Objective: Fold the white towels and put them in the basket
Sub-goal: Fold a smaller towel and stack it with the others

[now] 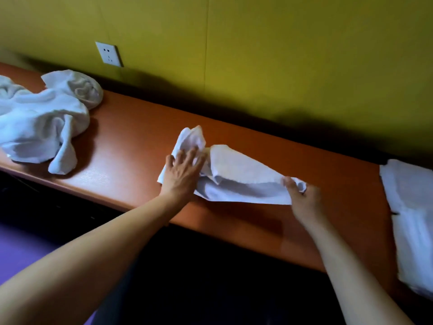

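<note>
A white towel [236,177] lies crumpled and partly spread in the middle of the orange counter [131,127]. My left hand [181,174] rests flat on the towel's left end, fingers spread, pressing it down. My right hand [302,195] pinches the towel's right corner, lifting it slightly off the counter. A heap of unfolded white towels [42,123] sits at the far left of the counter. White folded towels [412,216] lie at the right edge of the view. No basket is visible.
A yellow-green wall [257,55] with a white power socket [109,54] runs right behind the narrow counter. Below the counter's front edge is dark space and a purple floor [21,247].
</note>
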Demonstrator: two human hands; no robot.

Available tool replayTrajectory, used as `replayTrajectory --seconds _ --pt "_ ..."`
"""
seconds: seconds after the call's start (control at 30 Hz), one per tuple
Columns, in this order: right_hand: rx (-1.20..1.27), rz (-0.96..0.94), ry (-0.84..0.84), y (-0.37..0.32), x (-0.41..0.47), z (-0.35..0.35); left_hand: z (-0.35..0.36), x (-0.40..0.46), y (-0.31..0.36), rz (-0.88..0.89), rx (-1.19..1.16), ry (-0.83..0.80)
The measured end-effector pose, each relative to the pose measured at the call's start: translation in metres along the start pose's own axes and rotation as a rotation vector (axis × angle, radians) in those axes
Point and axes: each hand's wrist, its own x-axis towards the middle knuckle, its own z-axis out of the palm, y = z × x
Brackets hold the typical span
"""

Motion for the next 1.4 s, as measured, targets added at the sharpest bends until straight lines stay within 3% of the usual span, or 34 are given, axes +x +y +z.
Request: replayTrajectory --seconds 0.13,0.2,0.27,0.33,0.4,0.47,0.57,0.63,0.73,0.8,0.87,0.93,1.03,1.27,1.4 --pt "-0.125 0.267 0.172 0.028 0.004 -0.041 -0.012 0.004 -0.013 -0.069 -0.12 -0.032" --pt "-0.379 0.319 0.171 0.04 0.002 -0.051 -0.009 0.002 -0.018 -0.063 -0.175 0.006" --pt "-0.598 0.189 0.181 0.045 -0.003 -0.048 -0.001 0.0 -0.022 -0.038 -0.151 0.055" --pt "-0.574 -0.122 0.145 0.038 -0.006 -0.033 0.002 -0.004 -0.023 -0.02 -0.116 0.072" --pt "-0.561 -0.332 -0.131 0.029 -0.01 -0.008 0.003 -0.005 -0.024 -0.02 -0.132 0.095" --pt "-0.745 -0.4 -0.366 0.029 -0.017 0.017 0.001 -0.005 -0.025 -0.045 -0.199 0.116" --pt "-0.873 -0.404 -0.304 0.04 -0.016 0.035 -0.005 -0.001 -0.031 -0.079 -0.311 0.146" --pt "-0.849 -0.452 -0.256 0.041 -0.016 0.042 -0.009 0.002 -0.038 -0.044 -0.366 0.16" --pt "-0.807 -0.643 -0.332 0.033 -0.018 0.065 -0.012 0.004 -0.049 0.058 -0.347 0.107" --pt "-0.721 -0.662 -0.341 0.027 -0.016 0.077 -0.017 0.002 -0.056 0.107 -0.362 0.078" --pt "-0.503 -0.612 -0.302 0.026 -0.01 0.078 -0.025 -0.004 -0.062 0.084 -0.405 0.058" --pt "-0.215 -0.41 -0.263 0.018 -0.007 0.062 -0.035 -0.009 -0.069 -0.027 -0.459 0.04" --pt "-0.028 -0.179 -0.188 0.009 0.001 0.027 -0.043 -0.009 -0.077 -0.195 -0.459 0.029" --pt "0.099 -0.186 -0.391 0.001 0.006 -0.012 0.0 -0.013 -0.062 -0.252 -0.554 -0.29" --pt "0.192 -0.229 -0.112 -0.004 0.007 -0.046 -0.004 -0.015 -0.065 -0.22 -0.432 -0.402"
